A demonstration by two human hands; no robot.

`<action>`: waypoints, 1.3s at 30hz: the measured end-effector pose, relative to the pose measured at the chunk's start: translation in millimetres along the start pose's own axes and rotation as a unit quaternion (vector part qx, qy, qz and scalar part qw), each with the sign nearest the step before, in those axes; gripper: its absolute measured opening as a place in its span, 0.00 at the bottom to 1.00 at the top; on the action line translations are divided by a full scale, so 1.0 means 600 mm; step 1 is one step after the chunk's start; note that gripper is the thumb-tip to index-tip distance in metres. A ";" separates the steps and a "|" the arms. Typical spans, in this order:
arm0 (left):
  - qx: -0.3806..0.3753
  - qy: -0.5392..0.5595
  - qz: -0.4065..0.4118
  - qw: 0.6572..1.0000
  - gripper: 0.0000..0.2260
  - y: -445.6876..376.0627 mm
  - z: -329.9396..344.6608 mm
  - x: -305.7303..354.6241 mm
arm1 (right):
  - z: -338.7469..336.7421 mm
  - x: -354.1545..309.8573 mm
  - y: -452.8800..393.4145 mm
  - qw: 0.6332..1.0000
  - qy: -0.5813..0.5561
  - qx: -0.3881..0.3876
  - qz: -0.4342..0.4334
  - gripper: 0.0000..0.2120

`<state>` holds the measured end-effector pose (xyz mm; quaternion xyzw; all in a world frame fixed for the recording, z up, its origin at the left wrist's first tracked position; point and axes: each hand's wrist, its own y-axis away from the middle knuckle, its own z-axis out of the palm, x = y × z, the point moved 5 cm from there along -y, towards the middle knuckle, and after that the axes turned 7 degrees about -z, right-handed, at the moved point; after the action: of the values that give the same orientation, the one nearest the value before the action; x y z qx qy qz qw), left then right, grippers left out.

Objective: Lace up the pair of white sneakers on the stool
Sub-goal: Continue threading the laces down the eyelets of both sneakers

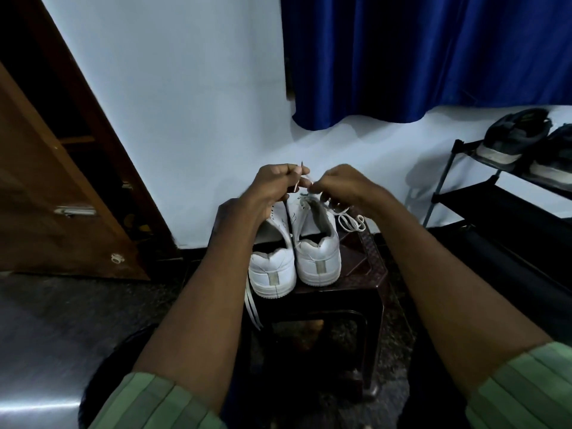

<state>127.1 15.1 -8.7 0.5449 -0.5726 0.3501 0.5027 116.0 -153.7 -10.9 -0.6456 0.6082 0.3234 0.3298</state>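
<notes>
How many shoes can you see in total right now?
4. Two white sneakers stand side by side on the dark stool; two dark shoes sit on the shoe rack at right. More may lie out of frame.

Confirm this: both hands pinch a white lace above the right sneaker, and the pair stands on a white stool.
One detail is wrong: the stool is dark brown, not white, as the head view shows. Otherwise yes: left hand and right hand pinch the white lace above the right sneaker.
</notes>
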 end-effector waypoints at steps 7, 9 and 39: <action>0.006 -0.002 0.061 0.998 0.06 -0.005 0.006 -0.004 | 0.012 0.020 0.008 0.996 -0.053 -0.049 0.056 0.09; 0.001 -0.029 0.056 0.998 0.07 -0.004 0.012 -0.008 | 0.011 0.025 0.008 0.992 -0.095 -0.031 0.081 0.05; 0.039 -0.080 0.054 0.995 0.11 0.013 0.055 -0.008 | 0.009 0.068 0.013 0.946 -0.274 -0.072 0.157 0.06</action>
<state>112.7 -14.0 -20.3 0.5583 -0.6257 0.3541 0.4141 110.5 -173.0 -47.9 -0.4504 0.5632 0.5786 0.3810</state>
